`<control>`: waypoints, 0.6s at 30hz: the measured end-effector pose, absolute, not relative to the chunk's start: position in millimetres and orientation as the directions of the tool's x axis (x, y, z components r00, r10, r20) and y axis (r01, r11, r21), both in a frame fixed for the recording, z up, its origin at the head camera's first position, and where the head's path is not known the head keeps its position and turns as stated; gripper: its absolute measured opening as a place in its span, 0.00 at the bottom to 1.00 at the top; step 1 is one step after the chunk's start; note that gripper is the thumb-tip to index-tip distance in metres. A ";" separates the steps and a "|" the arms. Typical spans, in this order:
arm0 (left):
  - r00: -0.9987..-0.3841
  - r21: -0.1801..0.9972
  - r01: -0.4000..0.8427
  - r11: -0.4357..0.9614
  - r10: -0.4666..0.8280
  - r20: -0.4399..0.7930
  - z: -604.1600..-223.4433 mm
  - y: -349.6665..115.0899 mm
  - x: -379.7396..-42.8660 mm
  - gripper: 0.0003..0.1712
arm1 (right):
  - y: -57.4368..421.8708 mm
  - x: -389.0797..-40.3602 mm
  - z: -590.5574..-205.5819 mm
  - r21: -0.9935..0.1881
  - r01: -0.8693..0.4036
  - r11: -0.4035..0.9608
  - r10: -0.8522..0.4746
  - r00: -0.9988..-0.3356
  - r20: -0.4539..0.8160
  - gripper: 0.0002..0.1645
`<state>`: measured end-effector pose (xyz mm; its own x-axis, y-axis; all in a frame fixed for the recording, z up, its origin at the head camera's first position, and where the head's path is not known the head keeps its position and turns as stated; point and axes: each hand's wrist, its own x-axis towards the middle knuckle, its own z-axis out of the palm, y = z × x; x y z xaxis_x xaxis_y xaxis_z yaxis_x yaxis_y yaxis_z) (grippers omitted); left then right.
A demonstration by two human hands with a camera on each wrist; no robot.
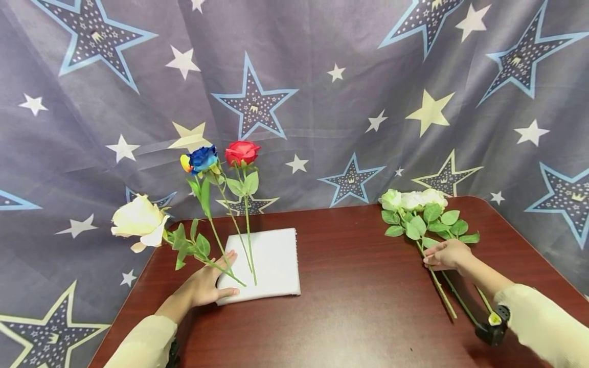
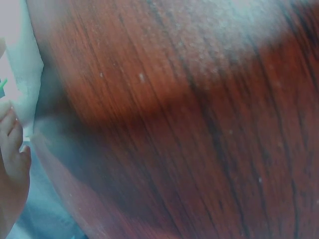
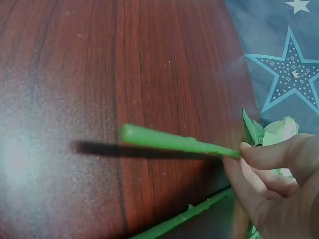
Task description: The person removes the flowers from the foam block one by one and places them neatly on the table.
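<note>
A white foam block [image 1: 271, 263] lies on the table at the left. My left hand [image 1: 208, 284] rests on its left side, thumb and fingers spread; the left wrist view catches part of this hand [image 2: 12, 154] at its edge. From the block rise a red rose [image 1: 242, 153], a blue rose [image 1: 203, 159] with a yellow petal, and a large cream rose [image 1: 140, 221] leaning far left. At the right, my right hand [image 1: 447, 254] pinches the green stem [image 3: 169, 143] of a white rose between thumb and fingers. The cut end of that stem stands off the tabletop, above its shadow.
More white roses [image 1: 411, 199] lie together at the table's back right, their leaves overlapping. Another stem [image 3: 187, 214] runs beneath the held one. The brown wooden table [image 1: 349, 286] reaches back to a grey curtain [image 1: 313, 102] printed with stars.
</note>
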<state>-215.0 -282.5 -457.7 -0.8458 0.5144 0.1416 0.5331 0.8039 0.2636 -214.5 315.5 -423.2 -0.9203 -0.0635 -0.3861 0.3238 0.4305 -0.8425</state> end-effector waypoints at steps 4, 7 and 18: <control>-0.848 0.262 0.529 0.807 0.513 0.134 -457.9 -282.3 -215.4 0.51 | 318.7 -215.0 -422.2 -0.838 0.305 0.453 -0.026 -0.935 -0.355 0.25; -0.854 0.264 0.519 0.813 0.505 0.126 -457.3 -282.4 -215.3 0.51 | 320.8 -216.0 -419.8 -0.846 0.300 0.440 -0.005 -0.942 -0.337 0.26; -0.841 0.268 0.540 0.797 0.518 0.156 -458.5 -281.6 -214.4 0.50 | 301.2 -222.9 -413.1 -0.914 0.246 0.323 -0.061 -0.958 -0.280 0.28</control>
<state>-214.4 -281.6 -458.5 -0.8412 0.5178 0.1557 0.5405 0.7974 0.2682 -222.9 301.2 -413.1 -0.9582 -0.0606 -0.2797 0.2462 0.3235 -0.9136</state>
